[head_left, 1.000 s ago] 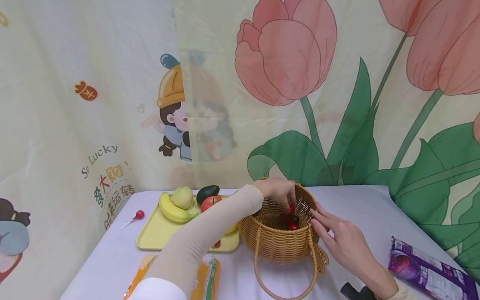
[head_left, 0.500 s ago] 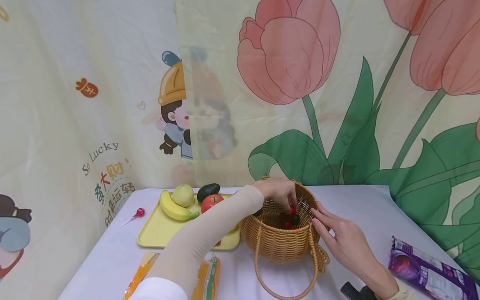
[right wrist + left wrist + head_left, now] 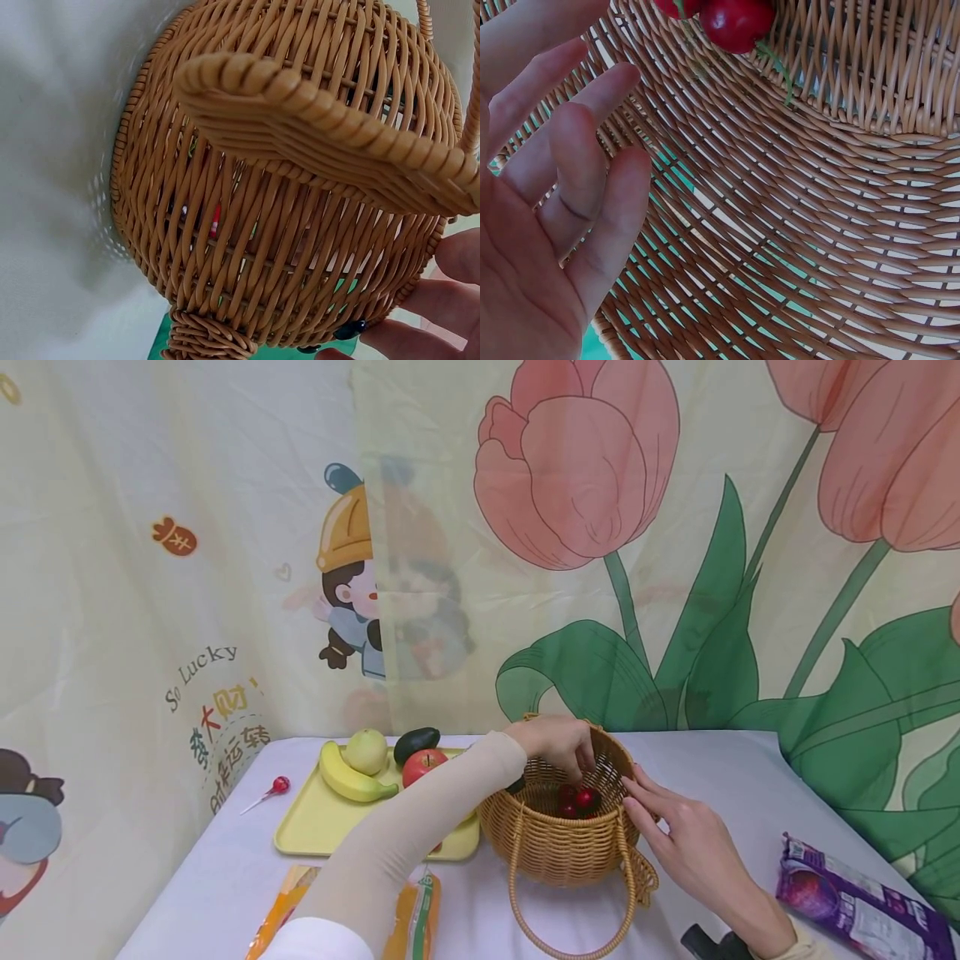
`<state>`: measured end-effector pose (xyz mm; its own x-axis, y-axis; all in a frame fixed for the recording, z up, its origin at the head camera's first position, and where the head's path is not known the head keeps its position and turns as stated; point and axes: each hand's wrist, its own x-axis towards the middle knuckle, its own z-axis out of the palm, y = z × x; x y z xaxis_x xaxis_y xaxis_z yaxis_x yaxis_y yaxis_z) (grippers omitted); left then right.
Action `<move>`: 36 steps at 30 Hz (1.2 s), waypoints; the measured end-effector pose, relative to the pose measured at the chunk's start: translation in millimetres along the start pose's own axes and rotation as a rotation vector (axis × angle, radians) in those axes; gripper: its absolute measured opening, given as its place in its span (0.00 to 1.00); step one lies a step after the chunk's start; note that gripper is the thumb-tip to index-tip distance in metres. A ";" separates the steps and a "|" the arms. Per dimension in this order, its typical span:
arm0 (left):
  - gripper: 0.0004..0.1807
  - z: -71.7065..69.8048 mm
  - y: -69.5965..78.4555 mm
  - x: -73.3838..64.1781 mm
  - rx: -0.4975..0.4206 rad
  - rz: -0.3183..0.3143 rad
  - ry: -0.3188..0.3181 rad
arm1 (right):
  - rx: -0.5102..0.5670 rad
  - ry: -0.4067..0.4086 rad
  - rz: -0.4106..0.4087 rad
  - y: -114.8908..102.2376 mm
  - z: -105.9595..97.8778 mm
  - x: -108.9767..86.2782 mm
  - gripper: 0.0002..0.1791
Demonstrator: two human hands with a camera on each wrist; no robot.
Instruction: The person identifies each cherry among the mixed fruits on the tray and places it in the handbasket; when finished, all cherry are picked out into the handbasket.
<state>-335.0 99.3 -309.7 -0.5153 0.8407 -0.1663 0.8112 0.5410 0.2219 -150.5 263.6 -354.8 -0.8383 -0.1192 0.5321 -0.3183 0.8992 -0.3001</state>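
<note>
A wicker basket [image 3: 558,852] stands on the table with its top open and one handle hanging down in front. Inside it lie red cherries [image 3: 579,801], whose green stems show in the left wrist view. My left hand [image 3: 558,745] reaches down into the basket from above. Its loosely bent fingers [image 3: 619,210] hold nothing, and the cherries [image 3: 739,22] lie apart from them. At the basket's right side, my right hand [image 3: 693,839] touches the rim with nearly straight fingers [image 3: 427,304].
A yellow tray [image 3: 303,827] at left bears a banana [image 3: 352,781], a pale round fruit [image 3: 366,752], an avocado [image 3: 416,744] and a red apple [image 3: 422,765], partly behind my left sleeve. A lollipop [image 3: 279,786], orange packages [image 3: 420,914] and a purple package [image 3: 862,902] lie around.
The red cherry at my left fingertips has been let go and now lies lower, among the others in the basket. My right hand stays at the rim.
</note>
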 end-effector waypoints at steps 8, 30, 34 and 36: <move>0.17 -0.1 0.7 0.0 -0.006 -0.006 -0.010 | -0.002 -0.013 0.014 -0.7 0.0 0.4 0.21; 0.19 -6.9 2.3 0.2 0.031 0.008 -0.031 | -0.002 -0.018 0.004 -1.9 -1.0 0.9 0.21; 0.20 -22.9 5.2 -5.5 0.036 0.020 -0.016 | 0.003 -0.017 -0.004 -0.9 -1.6 1.3 0.21; 0.20 -32.4 6.5 -11.0 0.029 0.017 -0.013 | 0.008 -0.019 -0.002 -0.6 -1.7 1.1 0.21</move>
<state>-333.0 94.2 -275.3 -0.4978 0.8493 -0.1757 0.8275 0.5258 0.1971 -150.5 263.6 -352.7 -0.8461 -0.1291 0.5172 -0.3233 0.8957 -0.3053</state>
